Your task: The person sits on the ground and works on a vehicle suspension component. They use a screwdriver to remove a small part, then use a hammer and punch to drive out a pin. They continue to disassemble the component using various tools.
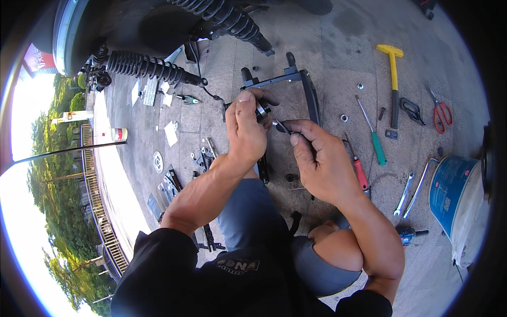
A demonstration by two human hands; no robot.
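Observation:
My left hand (246, 127) is closed around a small round metal part (262, 112), dark with a silver band. A black cable (211, 95) runs up to that hand from beside the lower shock absorber. Between thumb and forefinger, my right hand (323, 161) pinches a thin dark rod with a shiny end (281, 126). The rod's shiny end is close to the round part; whether they touch I cannot tell. Just beyond both hands a black metal frame (308, 90) lies on the paving. My palm and fingers hide most of the round part.
Two shock absorbers (150, 67) hang from a vehicle at the upper left. To the right lie a yellow hammer (394, 79), red-handled scissors (442, 117), a green screwdriver (378, 148), a red screwdriver (361, 174) and a wrench (405, 193). A blue-and-white bucket (454, 195) stands far right.

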